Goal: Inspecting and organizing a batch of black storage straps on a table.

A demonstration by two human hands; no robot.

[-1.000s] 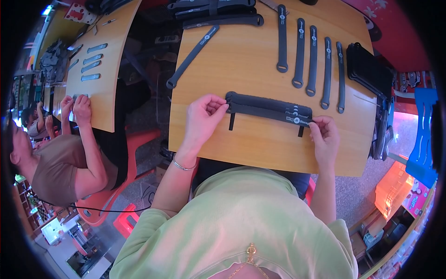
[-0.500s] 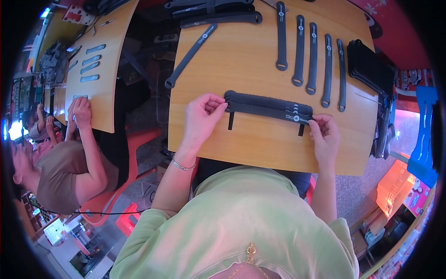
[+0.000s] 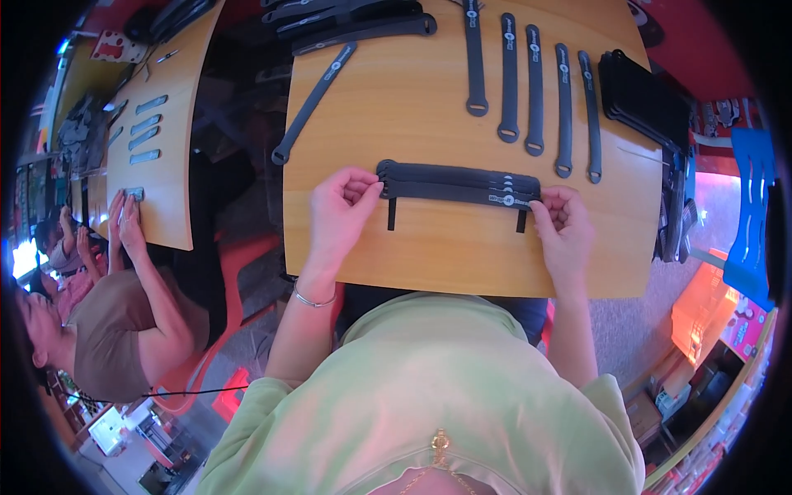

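Observation:
A stack of several dark grey fastening straps [image 3: 450, 183] with white printing lies crosswise on the wooden table in front of me, its layers slightly staggered. My left hand [image 3: 337, 216] pinches the slotted ends at the left of the stack. At the other end, my right hand [image 3: 564, 239] has thumb and fingertips closed on the plain ends. Two narrow black strips, a left one [image 3: 391, 216] and a right one [image 3: 520, 221], stick out from beneath the stack toward me.
Single straps [image 3: 535, 91] lie spaced out at the back right, and one strap [image 3: 315, 103] slants at the left. Piled straps [image 3: 363, 33] sit at the far edge, a black stack [image 3: 643, 99] at the right. A co-worker [image 3: 136, 330] sits at the left table [image 3: 177, 198].
My view has shifted slightly, so the table appears farther left. Both hands keep their hold at the ends, and the stacked straps look more evenly fanned. The co-worker's hands have moved.

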